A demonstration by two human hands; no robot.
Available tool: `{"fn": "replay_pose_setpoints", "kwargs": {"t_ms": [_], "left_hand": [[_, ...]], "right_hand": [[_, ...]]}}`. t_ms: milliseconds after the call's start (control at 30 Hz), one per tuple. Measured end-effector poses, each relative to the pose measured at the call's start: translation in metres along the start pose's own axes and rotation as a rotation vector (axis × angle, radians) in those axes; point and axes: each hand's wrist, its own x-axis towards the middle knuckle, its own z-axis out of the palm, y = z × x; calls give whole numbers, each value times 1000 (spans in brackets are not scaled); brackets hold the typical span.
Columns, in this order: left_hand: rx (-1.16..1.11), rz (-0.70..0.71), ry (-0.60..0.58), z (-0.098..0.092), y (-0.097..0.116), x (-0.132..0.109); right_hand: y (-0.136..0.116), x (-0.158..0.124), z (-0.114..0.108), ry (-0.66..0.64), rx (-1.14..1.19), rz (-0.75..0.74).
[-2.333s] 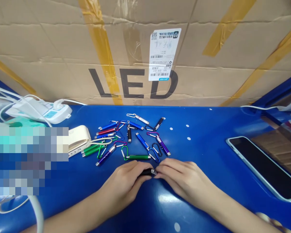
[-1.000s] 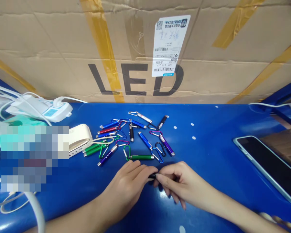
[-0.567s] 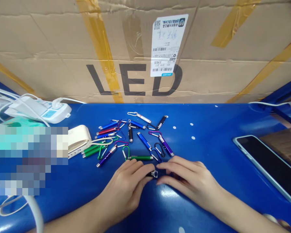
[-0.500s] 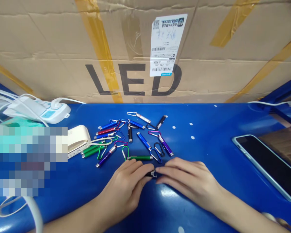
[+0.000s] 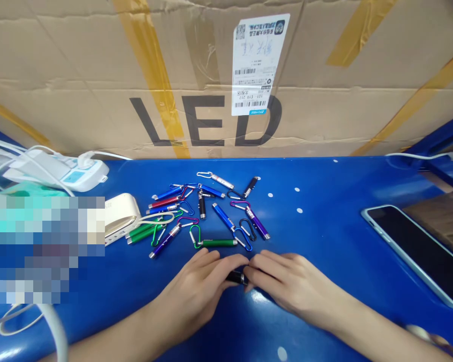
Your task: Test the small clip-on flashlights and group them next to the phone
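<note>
My left hand (image 5: 202, 286) and my right hand (image 5: 283, 284) meet low over the blue table (image 5: 324, 236), fingertips pinched from both sides on a small black keychain flashlight (image 5: 235, 277). Only its middle, with a silver end, shows between the fingers. Just beyond the hands lies a loose scatter of several keychain flashlights with carabiner clips: a green one (image 5: 216, 243) nearest, a blue one (image 5: 222, 216), a purple one (image 5: 258, 224), a red one (image 5: 163, 203) and a black one (image 5: 201, 205).
A big cardboard box marked LED (image 5: 211, 85) walls off the back of the table. A white power strip with cables (image 5: 66, 171) and a cream power bank (image 5: 121, 216) sit at the left. A phone (image 5: 415, 251) lies screen-up at the right.
My right hand's fingers curled in, spread flat, then drew together again on the black flashlight. Both hands stayed at the same spot. The view drifted slightly.
</note>
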Motion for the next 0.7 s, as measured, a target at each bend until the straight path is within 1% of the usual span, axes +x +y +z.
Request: {"fn": "replay_pose_setpoints", "kwargs": {"t_ms": [133,333,400,467,533,600,700], "left_hand": [[53,60,-15,-2,0,0],[85,74,-20,0,0,-1],[136,104,-19,0,-1,-2],[198,148,-4,-2,-1,-2],[262,216,39,-5,0,-1],[304,277,85,-8,3,0],[318,300,123,-12,6,1]], "right_hand": [[-3,0,3,10,-3,3],[-8,-2,12,34,29,63],[-10,-2,14,22,65,102],[-13,-1,14,3,155,168],[-15,1,11,-23,348,269],[-16,4,7,-76,644,401],[-16,8,0,-262,1156,628]]}}
